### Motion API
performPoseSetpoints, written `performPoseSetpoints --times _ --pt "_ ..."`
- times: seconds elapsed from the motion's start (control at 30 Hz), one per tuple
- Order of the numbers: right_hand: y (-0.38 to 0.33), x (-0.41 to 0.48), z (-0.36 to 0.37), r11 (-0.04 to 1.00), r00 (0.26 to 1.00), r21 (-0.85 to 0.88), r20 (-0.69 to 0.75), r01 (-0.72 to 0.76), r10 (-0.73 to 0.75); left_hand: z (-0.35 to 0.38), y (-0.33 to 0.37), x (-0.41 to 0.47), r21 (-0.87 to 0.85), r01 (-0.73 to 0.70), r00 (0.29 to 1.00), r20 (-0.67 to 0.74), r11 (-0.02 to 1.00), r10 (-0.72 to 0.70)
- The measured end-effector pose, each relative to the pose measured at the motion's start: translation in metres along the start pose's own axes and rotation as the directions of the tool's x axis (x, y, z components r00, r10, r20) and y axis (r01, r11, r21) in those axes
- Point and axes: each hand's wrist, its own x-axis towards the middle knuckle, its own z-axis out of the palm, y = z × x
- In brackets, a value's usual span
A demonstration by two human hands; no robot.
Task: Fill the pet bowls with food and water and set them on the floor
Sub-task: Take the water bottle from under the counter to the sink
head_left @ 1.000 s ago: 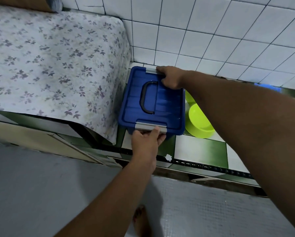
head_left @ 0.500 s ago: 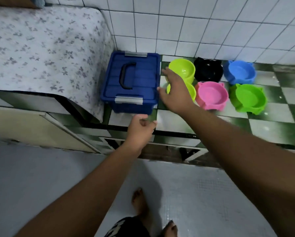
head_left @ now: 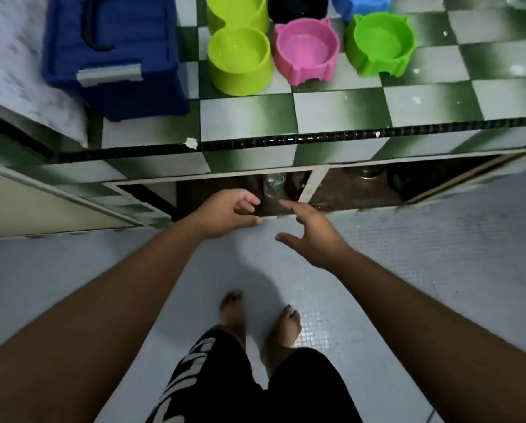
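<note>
Bowls first, since they are the point of it all. In the head view six stand together on the checkered counter [head_left: 331,108], up at twelve to one o'clock. Nearest the edge are the lime bowl [head_left: 238,61], the pink bowl [head_left: 306,50] at its three o'clock and the green bowl [head_left: 380,44] further the same way. A second lime bowl [head_left: 237,10], a black bowl [head_left: 298,6] and a blue bowl [head_left: 362,3] sit behind them, cut by the top of the frame. The three I can see into look empty. None is on the floor [head_left: 438,254] yet. At eleven o'clock stands the blue box [head_left: 112,53], lid on and its grey latch [head_left: 109,74] facing the person.

Both hands are low, in front of the open recess under the counter. The left hand [head_left: 225,209] has its fingers loosely curled and grips nothing. The right hand [head_left: 313,236], at its four o'clock, is spread wide and also empty. At twelve o'clock from the gap between them, inside the recess, stands what looks like a clear bottle [head_left: 274,183]; it is too blurred to be sure.

I'd judge this an early step of fetching supplies, likely the water, with no filling begun. The next move calls for stooping and reaching one hand into the recess. That hand must close round the bottle without knocking the pale upright divider [head_left: 312,184] just at its three o'clock.
</note>
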Motion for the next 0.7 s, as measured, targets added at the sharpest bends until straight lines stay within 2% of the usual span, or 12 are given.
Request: performPoseSetpoints --times 0.1,0.2,0.37,0.47,0.63,0.7 --pt "0.042 0.029 0.035 0.97 0.984 0.165 0.005 -0.179 0.181 0.033 -0.039 0.039 0.039 0.038 0.998 0.055 0.999 -0.04" --pt "0.086 0.073 0.066 0.94 0.966 0.231 0.0 -0.25 0.257 0.061 -0.088 0.09 0.054 0.083 0.993 0.084 0.995 -0.088" --pt "0.154 0.167 0.107 0.902 0.954 0.375 -0.116 -0.216 0.277 0.095 -0.174 0.189 -0.026 0.162 0.985 0.056 0.986 -0.161" --pt "0.201 0.231 0.138 0.913 0.947 0.386 -0.22 -0.135 0.233 0.11 -0.216 0.252 -0.105 0.192 0.981 0.022 0.976 -0.191" --pt "0.239 0.303 0.163 0.942 0.872 0.332 -0.445 -0.05 0.203 0.126 -0.26 0.357 -0.295 0.116 0.98 -0.122 0.948 -0.158" --pt "0.257 0.322 0.166 0.932 0.868 0.361 -0.458 -0.016 0.193 0.131 -0.274 0.394 -0.345 0.075 0.983 -0.134 0.936 -0.128"
